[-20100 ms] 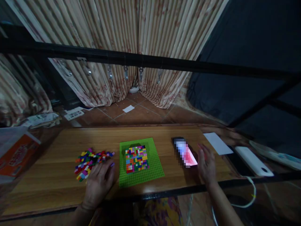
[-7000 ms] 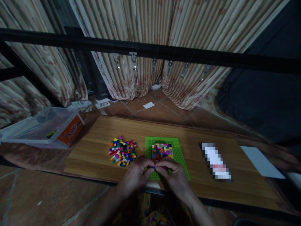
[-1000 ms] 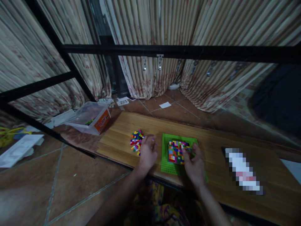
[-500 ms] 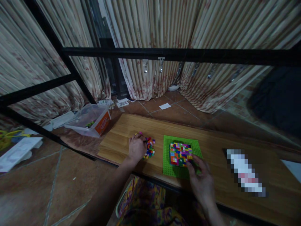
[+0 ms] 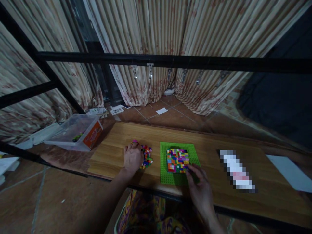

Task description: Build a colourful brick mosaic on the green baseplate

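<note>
Bending over the loose bricks (image 5: 148,156), our left hand (image 5: 133,158) dips its curled fingers into the far side of the pile; they are hidden from us there, so we cannot tell whether they are apart, together or clamped on a brick. To the right of that hand lies the green baseplate (image 5: 165,178), with the multicoloured brick block (image 5: 177,160) on it. Our right hand (image 5: 200,182) has its thumb and forefinger close to each other at the block's near right corner, and we cannot tell if they pinch anything. Farther right of this hand we see a phone (image 5: 237,172), its screen pixelated, and beyond it a white sheet (image 5: 290,172). Well to the left of our left hand stands the clear plastic box (image 5: 70,143) with an orange label, beside the wooden tabletop (image 5: 207,144) that bears the bricks, baseplate and phone.
</note>
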`<state>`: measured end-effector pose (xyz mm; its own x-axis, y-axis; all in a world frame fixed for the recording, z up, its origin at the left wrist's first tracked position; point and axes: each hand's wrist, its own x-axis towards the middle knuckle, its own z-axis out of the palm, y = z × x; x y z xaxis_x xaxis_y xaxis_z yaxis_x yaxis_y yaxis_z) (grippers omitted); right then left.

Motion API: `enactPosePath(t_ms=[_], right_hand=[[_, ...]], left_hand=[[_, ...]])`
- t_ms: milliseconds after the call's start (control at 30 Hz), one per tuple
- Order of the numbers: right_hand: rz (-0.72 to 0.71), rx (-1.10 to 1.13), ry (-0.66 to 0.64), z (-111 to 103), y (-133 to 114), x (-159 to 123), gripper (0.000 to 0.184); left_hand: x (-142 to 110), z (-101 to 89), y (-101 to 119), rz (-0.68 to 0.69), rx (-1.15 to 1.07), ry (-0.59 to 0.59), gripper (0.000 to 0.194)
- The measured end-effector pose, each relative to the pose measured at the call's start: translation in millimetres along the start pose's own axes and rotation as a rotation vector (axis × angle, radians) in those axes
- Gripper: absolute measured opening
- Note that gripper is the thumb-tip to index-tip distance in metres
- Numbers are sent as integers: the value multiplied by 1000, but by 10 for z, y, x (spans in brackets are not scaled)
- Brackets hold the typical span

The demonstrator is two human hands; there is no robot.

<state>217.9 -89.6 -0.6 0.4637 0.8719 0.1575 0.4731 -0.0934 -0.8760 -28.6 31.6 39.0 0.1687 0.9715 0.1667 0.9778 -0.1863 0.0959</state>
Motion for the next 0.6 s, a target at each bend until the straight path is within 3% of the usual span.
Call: enactPosePath(t_ms=[133,300,433,600], right_hand=[[3,9,13,-48,-5,-18,32],[-13,59,65,-127,1,14,31],[13,66,60,-152,-51,8,30],[42,131,-94,-120,-219,-66,29]], left_hand=[[40,-9,-26,19,-16,-10,21],[-33,-82,39,7,-222,85,19],[-238,-133,308,58,-618,63,17],[-471,-96,747,232,-907,-108,14]])
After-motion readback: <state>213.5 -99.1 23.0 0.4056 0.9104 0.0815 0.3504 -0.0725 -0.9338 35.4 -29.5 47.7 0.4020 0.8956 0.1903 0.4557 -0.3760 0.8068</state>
